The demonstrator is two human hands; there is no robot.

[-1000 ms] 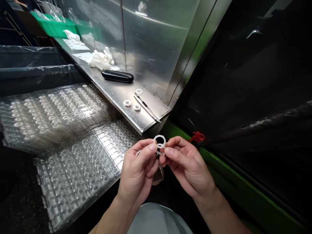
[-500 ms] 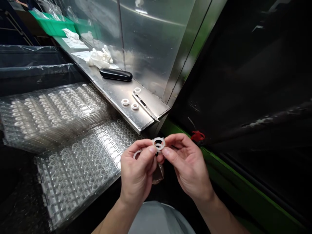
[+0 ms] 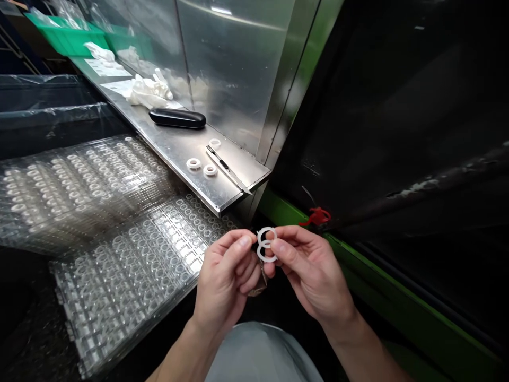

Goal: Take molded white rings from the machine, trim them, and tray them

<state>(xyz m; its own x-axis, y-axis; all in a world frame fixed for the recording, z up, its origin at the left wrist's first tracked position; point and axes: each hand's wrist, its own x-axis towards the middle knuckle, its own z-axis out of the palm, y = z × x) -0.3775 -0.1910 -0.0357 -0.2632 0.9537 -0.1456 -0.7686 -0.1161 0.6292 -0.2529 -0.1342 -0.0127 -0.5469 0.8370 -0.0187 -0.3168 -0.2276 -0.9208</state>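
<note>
Two white plastic rings overlap one above the other between my hands. My right hand pinches them between thumb and fingers at their right side. My left hand is closed, its thumb and forefinger together at the left edge of the upper ring; whether anything is inside the curled fingers is hidden. A brownish transparent piece of film shows below the left fingers. On the metal shelf ahead lie several loose white rings and a slim knife.
Stacked clear trays of rings stand at the left. Farther along the shelf are a black case, white gloves, papers and a green bin. A red object sits by the green machine edge at the right.
The ring that was by my left fingers now lies against the other one, both in my right hand's pinch. My left fingers have drawn slightly away. The view has shifted a little.
</note>
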